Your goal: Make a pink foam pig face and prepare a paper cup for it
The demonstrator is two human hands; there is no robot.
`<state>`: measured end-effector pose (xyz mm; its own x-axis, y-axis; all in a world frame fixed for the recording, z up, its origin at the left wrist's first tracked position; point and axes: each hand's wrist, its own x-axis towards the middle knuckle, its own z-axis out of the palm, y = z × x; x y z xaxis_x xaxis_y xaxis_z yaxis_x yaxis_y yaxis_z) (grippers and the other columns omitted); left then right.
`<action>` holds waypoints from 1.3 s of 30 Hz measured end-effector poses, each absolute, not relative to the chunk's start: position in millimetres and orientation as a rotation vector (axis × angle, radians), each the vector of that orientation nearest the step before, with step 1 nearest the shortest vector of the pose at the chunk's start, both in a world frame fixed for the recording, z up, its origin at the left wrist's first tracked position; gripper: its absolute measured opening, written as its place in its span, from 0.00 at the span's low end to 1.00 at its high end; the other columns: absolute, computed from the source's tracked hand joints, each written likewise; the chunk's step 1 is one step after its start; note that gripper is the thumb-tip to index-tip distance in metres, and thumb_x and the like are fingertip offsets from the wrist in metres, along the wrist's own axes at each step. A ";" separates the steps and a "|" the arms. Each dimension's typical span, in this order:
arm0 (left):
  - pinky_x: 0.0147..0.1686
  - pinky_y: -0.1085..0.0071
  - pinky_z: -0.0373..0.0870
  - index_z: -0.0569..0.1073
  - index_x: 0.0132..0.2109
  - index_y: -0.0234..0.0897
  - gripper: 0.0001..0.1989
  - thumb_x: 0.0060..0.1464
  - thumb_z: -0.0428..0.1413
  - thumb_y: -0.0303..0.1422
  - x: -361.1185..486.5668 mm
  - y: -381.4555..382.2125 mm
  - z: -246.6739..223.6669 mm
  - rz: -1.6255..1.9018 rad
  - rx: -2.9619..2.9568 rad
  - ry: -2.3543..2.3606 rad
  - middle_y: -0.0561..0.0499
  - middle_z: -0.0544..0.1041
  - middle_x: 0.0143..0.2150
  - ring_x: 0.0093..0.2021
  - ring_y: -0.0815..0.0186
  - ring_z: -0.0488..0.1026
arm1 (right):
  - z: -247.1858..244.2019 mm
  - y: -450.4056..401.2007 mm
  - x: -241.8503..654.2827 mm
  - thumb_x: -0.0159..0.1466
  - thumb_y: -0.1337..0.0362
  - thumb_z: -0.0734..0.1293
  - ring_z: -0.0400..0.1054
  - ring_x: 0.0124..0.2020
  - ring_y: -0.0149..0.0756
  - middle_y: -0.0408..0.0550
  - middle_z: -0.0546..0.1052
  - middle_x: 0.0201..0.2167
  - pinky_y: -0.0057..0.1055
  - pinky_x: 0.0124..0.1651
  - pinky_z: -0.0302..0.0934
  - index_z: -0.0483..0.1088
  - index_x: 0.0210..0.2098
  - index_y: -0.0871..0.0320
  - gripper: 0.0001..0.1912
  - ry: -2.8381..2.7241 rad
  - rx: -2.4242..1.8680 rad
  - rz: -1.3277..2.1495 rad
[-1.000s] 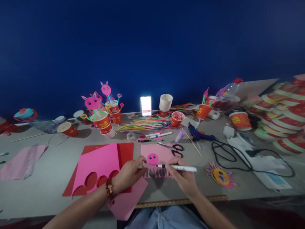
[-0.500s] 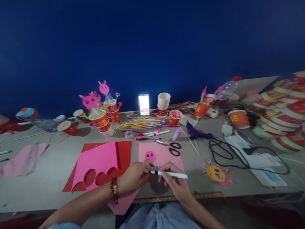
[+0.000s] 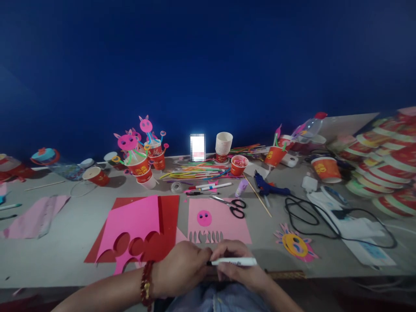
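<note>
A white marker with a black end lies sideways between my hands, close to the table's front edge. My right hand is closed around its barrel. The fingers of my left hand are closed at the marker's black end, and its tip is hidden among them. Just beyond my hands lies a light pink sheet with a row of petal-shaped holes. On that sheet rest a bright pink round face with two eyes and black-handled scissors. Left of them, a bright pink sheet with round cutouts overlaps a red sheet.
Behind lie colourful pipe cleaners, a cup stack and pig figures in red cups. At right are a blue glue gun, its black cable, a yellow round face and piled red-and-white cups.
Both hands have come down toward my body with the marker, uncovering the cut holes in the light pink sheet. The view has shifted slightly.
</note>
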<state>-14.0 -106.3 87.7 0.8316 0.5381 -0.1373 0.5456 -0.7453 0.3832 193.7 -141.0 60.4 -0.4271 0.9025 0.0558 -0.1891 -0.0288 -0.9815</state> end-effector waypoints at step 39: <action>0.65 0.51 0.53 0.68 0.61 0.42 0.28 0.68 0.30 0.43 -24.9 -117.4 116.1 0.580 2.286 0.152 0.39 0.81 0.46 0.49 0.61 0.76 | 93.0 -150.3 182.9 0.53 0.66 0.71 0.48 0.20 0.24 0.33 0.55 0.16 0.23 0.22 0.42 0.57 0.18 0.58 0.17 -1.794 -0.988 1.428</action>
<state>-24.9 -117.4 116.1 0.8899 0.2787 0.3611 -0.0655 -0.7052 0.7059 182.9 -150.3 93.0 -0.5177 0.8552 0.0244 0.1678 0.1295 -0.9773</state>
